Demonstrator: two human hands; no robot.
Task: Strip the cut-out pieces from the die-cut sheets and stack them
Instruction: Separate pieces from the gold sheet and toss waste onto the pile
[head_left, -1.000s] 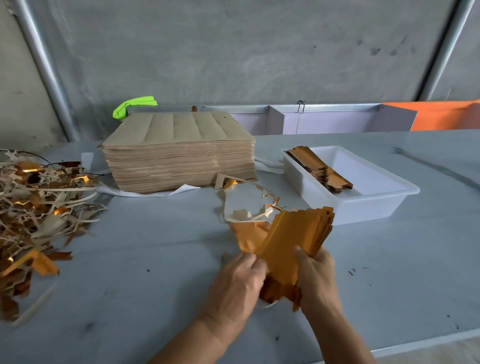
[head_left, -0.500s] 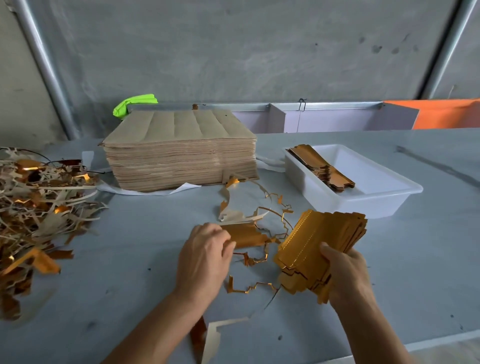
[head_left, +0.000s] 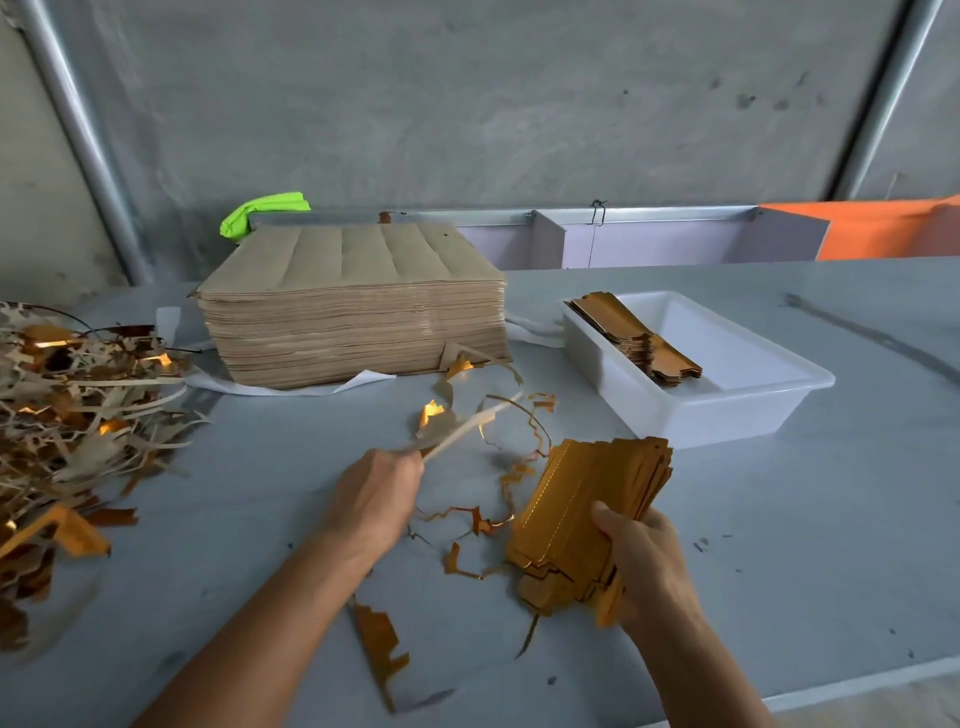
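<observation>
Right grip (head_left: 641, 558) on one gold bundle (head_left: 582, 514), left grip (head_left: 376, 493) pinching one strip (head_left: 470, 426)

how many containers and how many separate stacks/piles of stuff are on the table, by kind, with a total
white tray: 1
tall stack of brown sheets: 1
stack of gold pieces in the tray: 1
bundle of gold pieces held by the right hand: 1
scrap pile at the left: 1
total: 5
</observation>
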